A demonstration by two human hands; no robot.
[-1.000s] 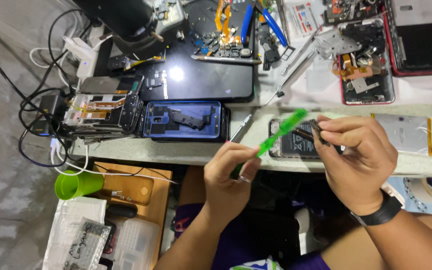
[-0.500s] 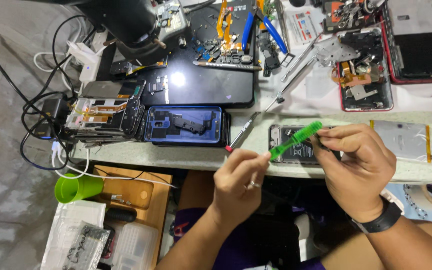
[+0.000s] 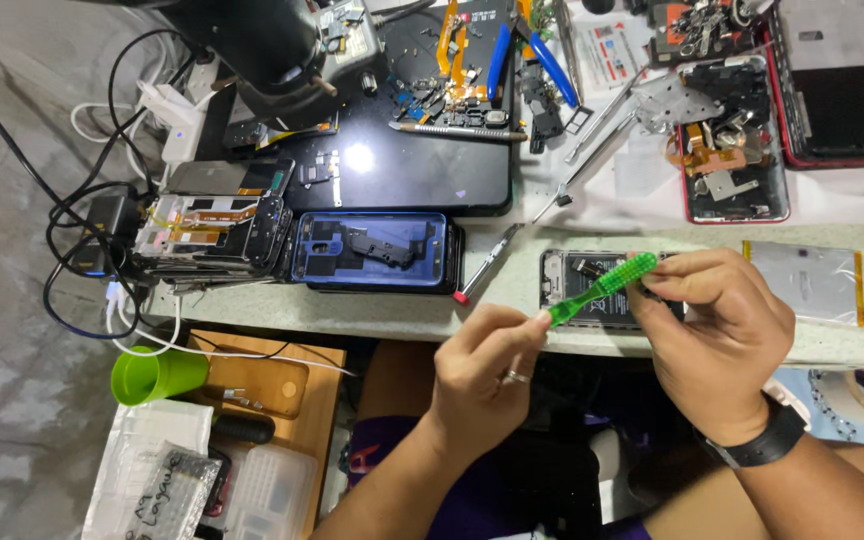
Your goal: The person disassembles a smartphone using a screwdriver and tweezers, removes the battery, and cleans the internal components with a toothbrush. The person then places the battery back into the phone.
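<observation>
My left hand [image 3: 480,365] pinches the lower end of a green toothbrush-like brush [image 3: 600,288], below the table's front edge. My right hand [image 3: 720,335] closes its fingers around the brush's head end, just over an opened phone [image 3: 582,290] lying on the pale worktop [image 3: 372,305]. The phone's right part is hidden behind my right hand. A black watch sits on my right wrist. A red-tipped screwdriver [image 3: 487,262] lies on the table just left of the opened phone.
A blue phone frame [image 3: 370,250] and a stack of dismantled phones [image 3: 214,232] lie to the left, with cables [image 3: 82,250] beyond. A silver battery [image 3: 810,282], a red phone shell [image 3: 732,170], blue-handled pliers [image 3: 527,50] and a green cup [image 3: 157,374] are around.
The brush has swung lower and flatter, its head now at my right hand's fingers over the opened phone. My left hand has shifted right along the table edge.
</observation>
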